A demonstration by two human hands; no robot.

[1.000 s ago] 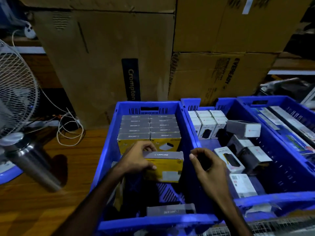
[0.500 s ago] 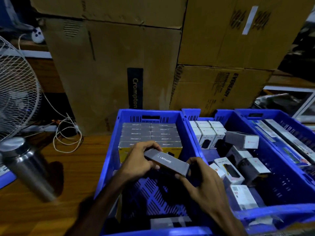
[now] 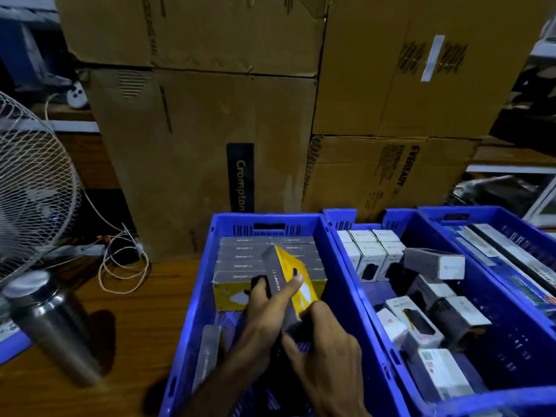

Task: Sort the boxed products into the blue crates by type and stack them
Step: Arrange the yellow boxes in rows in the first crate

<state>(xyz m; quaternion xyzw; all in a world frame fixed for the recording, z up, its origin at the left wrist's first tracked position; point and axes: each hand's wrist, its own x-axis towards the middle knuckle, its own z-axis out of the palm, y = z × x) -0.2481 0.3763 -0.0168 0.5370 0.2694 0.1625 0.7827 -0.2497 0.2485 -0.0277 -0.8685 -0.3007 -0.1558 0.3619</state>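
Note:
A yellow and grey boxed product (image 3: pixel 287 276) is tilted on end above the left blue crate (image 3: pixel 198 302). My left hand (image 3: pixel 267 311) grips its grey spine with the thumb across the yellow face. My right hand (image 3: pixel 322 347) holds its lower end. Behind it, a neat stack of matching yellow and grey boxes (image 3: pixel 240 266) fills the far end of that crate. Another grey box (image 3: pixel 207 353) leans against the crate's left wall. The middle blue crate (image 3: pixel 373 314) holds white boxes (image 3: pixel 370 251) in rows at the back and several loose white and grey boxes (image 3: pixel 433 263).
A third blue crate (image 3: pixel 508 218) at the right holds long flat packages. Large cardboard cartons (image 3: pixel 210 139) stand behind the crates. A steel flask (image 3: pixel 51 326), a white fan (image 3: pixel 27 182) and a coiled white cable (image 3: pixel 120 263) are on the wooden table at the left.
The box was held flat with its grey side up; both hands have turned it on end and lifted it toward the stack. The camera has tipped upward.

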